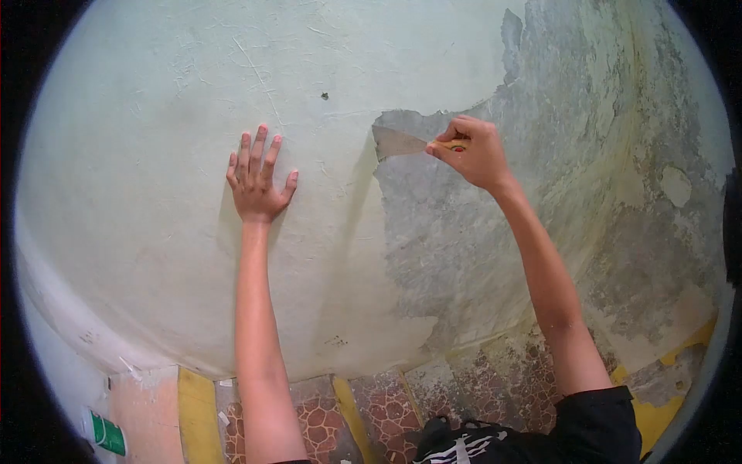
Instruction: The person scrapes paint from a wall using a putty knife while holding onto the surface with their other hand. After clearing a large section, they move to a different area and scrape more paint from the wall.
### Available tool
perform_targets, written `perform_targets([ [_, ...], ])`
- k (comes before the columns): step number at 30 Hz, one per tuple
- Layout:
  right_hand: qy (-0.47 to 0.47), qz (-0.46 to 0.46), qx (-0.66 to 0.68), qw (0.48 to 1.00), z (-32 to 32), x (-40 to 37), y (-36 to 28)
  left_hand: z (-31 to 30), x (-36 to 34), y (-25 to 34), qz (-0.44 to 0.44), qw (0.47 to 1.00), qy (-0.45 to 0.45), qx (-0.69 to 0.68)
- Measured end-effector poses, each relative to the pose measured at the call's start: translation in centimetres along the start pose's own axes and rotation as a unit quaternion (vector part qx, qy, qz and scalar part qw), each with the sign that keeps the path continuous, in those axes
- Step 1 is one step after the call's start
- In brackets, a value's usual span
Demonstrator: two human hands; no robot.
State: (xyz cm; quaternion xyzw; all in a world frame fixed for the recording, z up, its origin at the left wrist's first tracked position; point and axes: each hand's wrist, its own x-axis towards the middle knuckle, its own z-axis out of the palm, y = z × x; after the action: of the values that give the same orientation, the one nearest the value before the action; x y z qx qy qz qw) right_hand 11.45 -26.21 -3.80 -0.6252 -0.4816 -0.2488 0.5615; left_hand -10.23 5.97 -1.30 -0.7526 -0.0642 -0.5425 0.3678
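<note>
My left hand [260,182] lies flat against the pale green painted wall [139,209], fingers spread, holding nothing. In my right hand [478,151] is a putty knife [399,143], gripped by its yellowish wooden handle. Its wide metal blade points left and meets the ragged paint edge at the upper left of the bare grey patch [448,232]. Left of that edge the paint is still on the wall; to the right, grey plaster shows. A small dark hole [325,96] sits in the paint above and between my hands.
Patterned brown tiles [317,421] and yellow strips [198,414] run along the wall's foot. A green and white tub [107,433] stands at the lower left. On the right, the adjoining wall [665,255] has patchy, peeling paint.
</note>
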Motion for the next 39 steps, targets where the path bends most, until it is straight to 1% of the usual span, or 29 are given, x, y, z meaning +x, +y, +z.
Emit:
perform_targets([
  [2, -0.023, -0.030, -0.015, 0.999, -0.4, 0.1, -0.7, 0.2, 0.2, 0.2, 0.004, 1.000, 0.009, -0.006],
  [5, -0.037, -0.030, -0.028, 0.998, -1.9, 0.6, -0.3, 0.0, 0.1, 0.2, 0.004, 1.000, 0.017, -0.002],
  [6, -0.038, -0.035, -0.026, 0.998, -1.5, 0.9, -0.4, 0.0, 0.2, 0.3, -0.001, 1.000, 0.012, -0.003],
  [8, -0.064, -0.080, -0.038, 0.994, -0.3, 1.0, -0.8, -0.1, 0.1, 0.0, -0.006, 1.000, 0.003, -0.002],
  [11, -0.081, -0.089, -0.063, 0.991, -0.4, 1.0, -1.5, 0.1, 0.1, 0.2, 0.000, 1.000, 0.014, 0.003],
  [12, -0.084, -0.089, -0.063, 0.991, -0.9, 0.8, -1.4, 0.1, 0.0, 0.3, 0.001, 1.000, 0.010, 0.002],
  [14, -0.047, -0.025, -0.041, 0.998, -1.7, 0.9, -1.1, 0.0, 0.0, 0.0, 0.002, 1.000, 0.009, 0.008],
  [15, -0.048, -0.031, -0.039, 0.998, -1.2, 1.2, -1.1, 0.1, 0.1, 0.2, -0.002, 1.000, 0.010, 0.004],
  [17, -0.075, -0.083, -0.047, 0.993, 0.2, 0.8, -0.9, -0.1, -0.2, 0.0, -0.005, 1.000, 0.003, -0.001],
  [20, -0.094, -0.079, -0.064, 0.990, -0.2, 0.9, -1.1, 0.3, 0.0, 0.1, -0.002, 1.000, 0.016, -0.007],
  [21, -0.096, -0.076, -0.064, 0.990, -0.7, 0.5, -1.0, 0.2, -0.2, 0.1, 0.000, 1.000, 0.012, -0.004],
  [23, -0.052, -0.017, -0.046, 0.997, -1.7, 0.3, -0.8, 0.1, 0.0, 0.0, 0.005, 1.000, 0.013, 0.003],
  [24, -0.048, -0.021, -0.046, 0.998, -1.2, 0.3, -0.5, 0.0, 0.1, 0.2, 0.000, 1.000, 0.015, -0.001],
  [26, -0.042, 0.003, 0.000, 0.999, 0.2, -0.5, 0.0, 0.0, 0.0, 0.2, -0.002, 1.000, 0.012, -0.008],
  [30, -0.028, 0.004, 0.002, 1.000, -0.1, -1.6, 0.7, 0.2, 0.1, 0.2, 0.003, 1.000, 0.016, -0.010],
  [32, -0.024, 0.011, -0.021, 0.999, -0.5, -1.9, 1.3, 0.0, 0.0, 0.2, 0.008, 1.000, 0.019, -0.003],
  [35, -0.030, -0.027, 0.020, 0.999, 2.5, -2.6, 1.6, 0.0, 0.2, 0.2, -0.001, 1.000, 0.014, -0.006],
  [36, -0.028, -0.022, 0.021, 0.999, 3.8, -3.0, 1.3, 0.0, 0.1, 0.2, -0.001, 1.000, 0.015, -0.005],
  [38, -0.083, -0.095, 0.015, 0.992, 5.9, -3.2, -0.1, 0.2, 0.0, 0.3, 0.004, 1.000, 0.017, -0.006],
  [39, -0.078, -0.094, 0.015, 0.992, 5.7, -3.3, -0.1, 0.3, -0.1, 0.3, 0.000, 1.000, 0.017, -0.006],
])
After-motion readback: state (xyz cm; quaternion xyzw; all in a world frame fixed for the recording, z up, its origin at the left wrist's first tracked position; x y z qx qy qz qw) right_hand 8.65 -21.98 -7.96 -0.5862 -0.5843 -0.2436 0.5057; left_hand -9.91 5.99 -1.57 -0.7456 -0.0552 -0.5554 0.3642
